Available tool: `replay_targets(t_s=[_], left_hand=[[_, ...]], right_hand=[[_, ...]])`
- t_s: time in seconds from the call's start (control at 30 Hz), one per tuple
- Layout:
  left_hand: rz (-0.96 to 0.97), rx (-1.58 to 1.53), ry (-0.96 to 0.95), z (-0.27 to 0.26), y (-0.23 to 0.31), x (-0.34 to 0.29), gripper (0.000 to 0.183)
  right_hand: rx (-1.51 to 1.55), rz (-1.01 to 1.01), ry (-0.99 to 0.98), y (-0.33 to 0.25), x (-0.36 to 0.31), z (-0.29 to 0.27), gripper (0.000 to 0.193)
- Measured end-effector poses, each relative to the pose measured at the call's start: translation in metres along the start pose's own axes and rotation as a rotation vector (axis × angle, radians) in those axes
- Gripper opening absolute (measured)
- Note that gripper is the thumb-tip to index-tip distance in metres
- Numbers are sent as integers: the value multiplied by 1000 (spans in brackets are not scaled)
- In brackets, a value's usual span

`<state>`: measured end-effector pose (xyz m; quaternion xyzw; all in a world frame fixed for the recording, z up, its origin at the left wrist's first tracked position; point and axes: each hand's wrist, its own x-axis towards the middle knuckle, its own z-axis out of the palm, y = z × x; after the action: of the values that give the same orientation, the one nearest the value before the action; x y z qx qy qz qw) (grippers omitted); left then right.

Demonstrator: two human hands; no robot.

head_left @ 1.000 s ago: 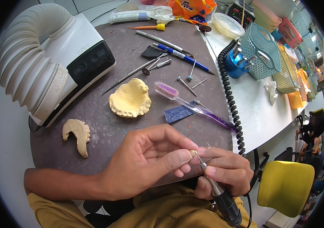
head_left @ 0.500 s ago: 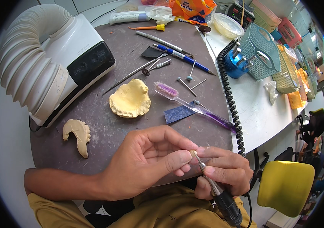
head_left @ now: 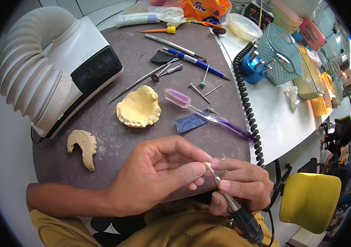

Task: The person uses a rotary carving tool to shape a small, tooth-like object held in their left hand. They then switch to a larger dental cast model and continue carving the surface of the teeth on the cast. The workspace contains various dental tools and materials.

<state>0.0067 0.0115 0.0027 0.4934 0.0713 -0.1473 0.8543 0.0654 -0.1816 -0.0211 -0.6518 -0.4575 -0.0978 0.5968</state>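
Head view: nearer than the yellow cast (head_left: 137, 108) and to its right, the left hand (head_left: 152, 177) pinches a small ivory piece (head_left: 206, 165); the right hand (head_left: 245, 183) grips a handpiece (head_left: 234, 206), tip seemingly against it. Likely grinding; the next move calls for steady pressure.

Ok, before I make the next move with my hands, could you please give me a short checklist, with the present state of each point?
1. Left hand pinches the small cream piece between thumb and forefinger: ok.
2. Right hand holds the handpiece along its metal front: ok.
3. Metal tip directed at the piece: ok.
4. Fingertips well away from the tip: not ok, the left thumb is very close.
5. Tip stopped or spinning: cannot tell.
6. Yellow cast apart from both hands: ok.
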Motion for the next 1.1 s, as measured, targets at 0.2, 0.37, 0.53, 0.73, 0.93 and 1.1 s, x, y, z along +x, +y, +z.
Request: replay_targets(t_s=[0.2,0.37,0.53,0.73,0.93,1.1], left_hand=[[9,23,5,1,0,1,16],[38,34,4,0,-2,0,23],[65,95,-7,1,0,0,26],[96,50,23,2,-5,2,24],[114,7,35,4,-4,1,20],[105,-19,55,1,-5,0,20]], right_hand=[[178,41,258,8,-9,0,25],[318,259,372,4,-1,-35,25],[451,502,182,9,9,-117,35],[-554,487,-61,3,32,-118,19],[-795,412,-450,15,41,-116,27],[-887,371,-522,24,49,-116,30]])
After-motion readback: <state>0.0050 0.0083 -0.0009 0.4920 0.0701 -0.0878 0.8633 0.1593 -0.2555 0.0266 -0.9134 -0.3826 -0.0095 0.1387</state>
